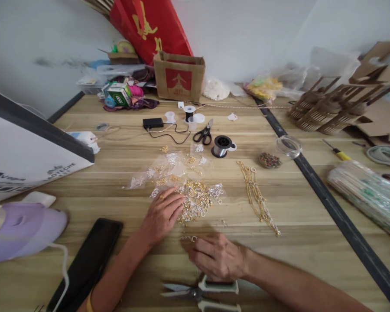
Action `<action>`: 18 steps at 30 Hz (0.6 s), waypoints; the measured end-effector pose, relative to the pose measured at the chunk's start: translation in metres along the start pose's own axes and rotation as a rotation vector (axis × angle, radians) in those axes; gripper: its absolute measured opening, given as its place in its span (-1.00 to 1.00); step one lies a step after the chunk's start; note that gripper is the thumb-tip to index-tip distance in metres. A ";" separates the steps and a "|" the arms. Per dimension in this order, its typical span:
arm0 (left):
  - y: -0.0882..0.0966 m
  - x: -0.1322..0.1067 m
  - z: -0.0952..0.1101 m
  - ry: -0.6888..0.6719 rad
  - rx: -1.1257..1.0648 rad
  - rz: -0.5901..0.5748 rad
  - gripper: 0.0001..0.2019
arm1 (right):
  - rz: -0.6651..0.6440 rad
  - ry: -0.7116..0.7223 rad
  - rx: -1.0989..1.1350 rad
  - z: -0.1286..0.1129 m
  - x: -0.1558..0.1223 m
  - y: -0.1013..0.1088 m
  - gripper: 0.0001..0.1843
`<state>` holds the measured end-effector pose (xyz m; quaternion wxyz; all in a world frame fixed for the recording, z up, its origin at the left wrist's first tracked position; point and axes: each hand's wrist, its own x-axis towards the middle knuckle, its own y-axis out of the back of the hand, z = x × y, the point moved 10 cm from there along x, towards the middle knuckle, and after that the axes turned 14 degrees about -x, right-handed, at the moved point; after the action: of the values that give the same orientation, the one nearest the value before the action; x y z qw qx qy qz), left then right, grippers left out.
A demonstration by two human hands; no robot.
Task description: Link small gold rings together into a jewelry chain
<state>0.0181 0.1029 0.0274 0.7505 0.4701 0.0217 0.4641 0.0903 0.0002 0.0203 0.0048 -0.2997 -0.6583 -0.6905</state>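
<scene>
My left hand [164, 212] rests on the wooden table [117, 190], its fingers stretched into a heap of small gold and silver beads and findings [195, 200]. My right hand [217, 256] lies nearer to me, fingers curled, pinching a short piece of silver chain [189, 238] at its end. Gold chains [256, 196] lie stretched out to the right of the heap. Small clear bags of findings [164, 171] are scattered behind the heap.
Green-handled scissors [203, 292] lie just below my right hand. A black phone [87, 262] and a lilac device [22, 229] are at the left. Black scissors [204, 134], a thread spool [221, 146], a bead jar [269, 160] and a paper bag [178, 77] stand further back.
</scene>
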 end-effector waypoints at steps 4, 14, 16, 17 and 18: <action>0.005 0.005 -0.009 0.052 0.038 0.041 -0.79 | -0.010 0.002 0.005 0.000 0.000 -0.001 -0.83; -0.013 0.027 -0.022 0.138 0.115 -0.046 -0.86 | -0.009 -0.002 0.015 -0.001 0.001 0.000 -0.83; -0.015 0.027 -0.022 0.136 0.108 -0.047 -0.87 | -0.006 0.001 0.016 -0.001 0.000 0.000 -0.82; -0.015 0.028 -0.021 0.136 0.107 -0.047 -0.87 | -0.002 0.004 0.016 -0.001 0.000 0.000 -0.82; -0.016 0.028 -0.021 0.133 0.107 -0.049 -0.88 | 0.002 0.004 0.015 -0.001 0.000 0.000 -0.81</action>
<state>0.0348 0.1352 0.0155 0.7323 0.4770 0.1079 0.4738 0.0900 -0.0008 0.0207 0.0090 -0.2987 -0.6633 -0.6861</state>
